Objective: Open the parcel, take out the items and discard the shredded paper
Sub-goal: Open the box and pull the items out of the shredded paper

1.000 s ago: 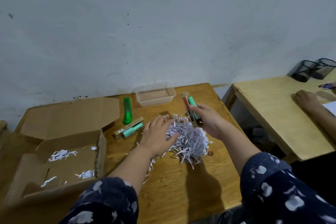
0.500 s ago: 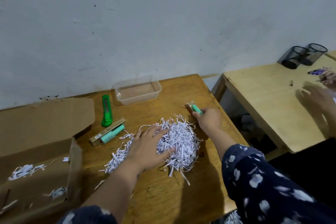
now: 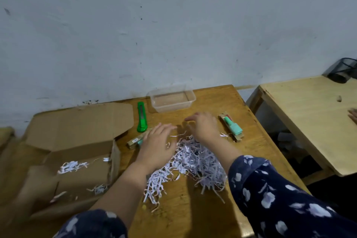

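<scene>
At nine o'clock the open parcel (image 3: 77,160) holds only stray shreds; the clear tub (image 3: 172,97) at twelve holds nothing. Both my left hand (image 3: 156,145) and right hand (image 3: 202,127) spread slack, grasping nothing, over the shredded paper (image 3: 193,162). Since a moment ago, my right has let go the packaged item (image 3: 231,127), now at two o'clock.

The shredded paper (image 3: 191,162) lies at frame centre on the table (image 3: 193,216), the open parcel (image 3: 63,158) left, the plastic tub (image 3: 172,98) above it.
</scene>
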{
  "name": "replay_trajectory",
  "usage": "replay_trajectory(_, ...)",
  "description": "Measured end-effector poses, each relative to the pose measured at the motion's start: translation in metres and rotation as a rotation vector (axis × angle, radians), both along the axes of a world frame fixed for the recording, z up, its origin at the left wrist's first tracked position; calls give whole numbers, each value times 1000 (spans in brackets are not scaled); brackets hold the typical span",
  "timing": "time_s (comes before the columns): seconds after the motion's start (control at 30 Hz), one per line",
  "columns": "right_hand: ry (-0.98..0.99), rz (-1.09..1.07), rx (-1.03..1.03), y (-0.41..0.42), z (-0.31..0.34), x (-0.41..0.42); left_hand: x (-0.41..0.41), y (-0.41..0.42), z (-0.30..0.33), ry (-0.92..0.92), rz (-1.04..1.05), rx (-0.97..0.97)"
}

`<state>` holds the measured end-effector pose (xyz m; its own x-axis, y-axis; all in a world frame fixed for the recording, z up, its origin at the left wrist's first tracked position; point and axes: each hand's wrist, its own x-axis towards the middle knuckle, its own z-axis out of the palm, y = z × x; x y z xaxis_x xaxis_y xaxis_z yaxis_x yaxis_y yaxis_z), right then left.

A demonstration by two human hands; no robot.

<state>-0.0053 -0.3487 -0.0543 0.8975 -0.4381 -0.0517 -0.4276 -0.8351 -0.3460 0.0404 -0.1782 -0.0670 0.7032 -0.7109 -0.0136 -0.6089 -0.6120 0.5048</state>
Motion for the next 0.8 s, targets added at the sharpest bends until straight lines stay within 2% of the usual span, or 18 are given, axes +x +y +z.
replay_trajectory(0.13,9,168,279,40,-5,26,21,26,-13,-146,180,148)
replay_trajectory(0.23,1,198,347,59,-13,39,26,37,-20,-150,274,232)
replay_trajectory(0.33,-26,149,377,68,-26,50,28,38,-23,-150,296,238)
replay_trajectory(0.53,-123,-286,835,75,-26,57,23,34,-19,-35,413,8)
replay_trajectory(0.67,-143,-354,1158,70,-5,53,17,21,-12,-12,441,-182)
replay_trajectory(0.73,-183,-324,1149,62,7,49,17,15,-8,48,416,-279)
replay_trajectory(0.8,-239,-331,1114,51,16,45,17,10,-6,229,407,-374)
